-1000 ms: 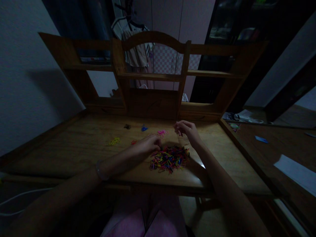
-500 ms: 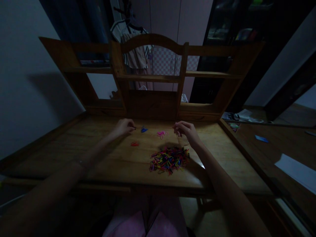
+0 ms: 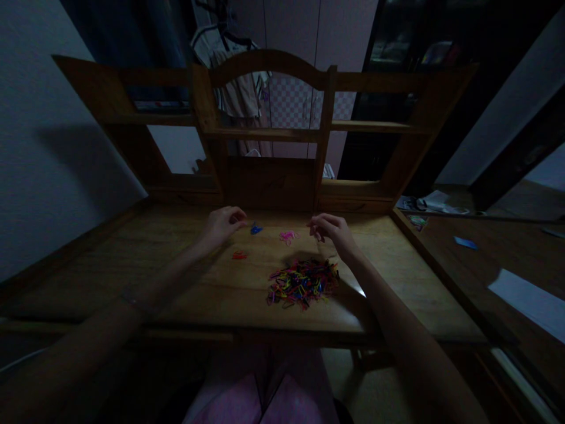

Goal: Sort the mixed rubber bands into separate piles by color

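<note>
My left hand (image 3: pixel 224 227) hovers over the wooden desk just left of a small blue pile (image 3: pixel 256 228). Its thumb and index finger are apart, and nothing shows between them. My right hand (image 3: pixel 329 228) is pinched, to the right of a small pink pile (image 3: pixel 288 237); whatever its fingertips may hold is too small and dark to make out. Nearer to me lies a large mixed heap (image 3: pixel 303 282) of thin, looped, paper-clip-like pieces in several colours. An orange-red group (image 3: pixel 239 255) of similar pieces lies below my left hand.
A wooden shelf unit (image 3: pixel 269 135) rises along the desk's back edge. To the right, a lower brown surface (image 3: pixel 450 265) carries a white paper (image 3: pixel 529 300) and a blue card (image 3: pixel 465 242). A wall (image 3: pixel 66 141) borders the left side.
My left thumb and index finger have parted, and the small dark piece at their tips no longer shows. My right hand stays nearly in place. The view has shifted slightly.
</note>
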`<act>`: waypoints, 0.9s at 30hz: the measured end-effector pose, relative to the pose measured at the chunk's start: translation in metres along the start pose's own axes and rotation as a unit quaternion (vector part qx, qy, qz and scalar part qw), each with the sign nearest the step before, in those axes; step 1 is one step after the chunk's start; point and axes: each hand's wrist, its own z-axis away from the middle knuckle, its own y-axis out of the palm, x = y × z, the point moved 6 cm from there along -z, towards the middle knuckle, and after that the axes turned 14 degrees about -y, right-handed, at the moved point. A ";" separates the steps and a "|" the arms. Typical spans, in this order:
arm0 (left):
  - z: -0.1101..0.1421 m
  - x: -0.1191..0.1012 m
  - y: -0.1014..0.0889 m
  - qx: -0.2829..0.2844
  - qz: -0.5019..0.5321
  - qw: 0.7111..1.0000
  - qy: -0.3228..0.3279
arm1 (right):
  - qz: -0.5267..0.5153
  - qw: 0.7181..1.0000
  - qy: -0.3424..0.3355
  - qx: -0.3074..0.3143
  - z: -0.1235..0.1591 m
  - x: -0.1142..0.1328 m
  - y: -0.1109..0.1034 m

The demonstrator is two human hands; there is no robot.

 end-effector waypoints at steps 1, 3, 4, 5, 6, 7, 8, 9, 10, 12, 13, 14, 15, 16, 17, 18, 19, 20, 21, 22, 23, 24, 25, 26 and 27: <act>0.010 -0.016 0.009 0.034 0.016 0.999 0.012 | 0.002 1.000 0.003 0.000 0.000 -0.001 0.000; 0.034 -0.050 0.026 0.109 0.042 0.993 0.033 | 0.005 1.000 0.009 -0.003 0.000 -0.002 -0.001; 0.049 -0.066 0.035 0.151 0.055 0.986 0.041 | 0.006 1.000 0.010 -0.005 0.000 -0.002 -0.001; 0.062 -0.080 0.041 0.183 0.070 0.979 0.052 | 0.007 1.000 0.010 -0.005 0.000 -0.003 -0.001; 0.075 -0.093 0.045 0.199 0.076 0.975 0.060 | 0.008 1.000 0.010 -0.004 0.000 -0.003 -0.001; 0.085 -0.102 0.048 0.204 0.074 0.974 0.065 | 0.010 1.000 0.010 -0.003 0.000 -0.003 -0.001; 0.094 -0.109 0.050 0.213 0.072 0.972 0.067 | 0.013 1.000 0.011 -0.003 0.000 -0.003 -0.001; 0.100 -0.113 0.053 0.220 0.071 0.970 0.070 | 0.016 1.000 0.012 -0.003 0.000 -0.003 -0.001; 0.105 -0.115 0.055 0.225 0.071 0.969 0.072 | 0.018 1.000 0.012 -0.003 0.000 -0.003 -0.001; 0.108 -0.114 0.060 0.233 0.074 0.967 0.077 | 0.019 1.000 0.012 -0.003 0.001 -0.003 -0.001; 0.108 -0.112 0.063 0.233 0.072 0.967 0.080 | 0.018 1.000 0.011 -0.003 0.001 -0.003 0.000; 0.108 -0.110 0.066 0.232 0.066 0.967 0.084 | 0.017 1.000 0.009 -0.002 0.001 -0.003 0.000; 0.107 -0.108 0.069 0.232 0.059 0.967 0.091 | 0.016 1.000 0.008 -0.001 0.001 -0.003 0.000; 0.107 -0.107 0.072 0.233 0.052 0.966 0.097 | 0.017 1.000 0.007 0.000 0.001 -0.003 0.000; 0.106 -0.106 0.075 0.232 0.047 0.966 0.103 | 0.019 1.000 0.007 0.000 0.001 -0.003 0.000; 0.106 -0.106 0.077 0.230 0.044 0.966 0.108 | 0.022 1.000 0.006 0.000 0.001 -0.003 0.000; 0.105 -0.105 0.079 0.227 0.042 0.967 0.111 | 0.025 1.000 0.006 0.000 0.001 -0.003 0.000; 0.105 -0.105 0.080 0.224 0.041 0.967 0.112 | 0.028 1.000 0.006 0.001 0.001 -0.003 0.000; 0.105 -0.105 0.080 0.222 0.042 0.967 0.113 | 0.029 1.000 0.006 0.000 0.001 -0.003 0.000; 0.104 -0.104 0.081 0.221 0.046 0.968 0.113 | 0.028 1.000 0.005 -0.001 0.001 -0.003 -0.001; 0.103 -0.104 0.080 0.219 0.053 0.968 0.109 | 0.027 1.000 0.005 -0.001 0.001 -0.003 -0.001; 0.103 -0.103 0.079 0.218 0.064 0.969 0.103 | 0.024 1.000 0.006 -0.002 0.001 -0.003 -0.001; 0.102 -0.102 0.078 0.218 0.077 0.968 0.094 | 0.021 1.000 0.005 -0.002 0.001 -0.003 -0.001; 0.100 -0.101 0.077 0.219 0.091 0.968 0.083 | 0.019 1.000 0.005 -0.001 0.000 -0.002 0.000; 0.099 -0.100 0.075 0.219 0.105 0.967 0.070 | 0.017 1.000 0.005 0.001 0.000 -0.002 0.000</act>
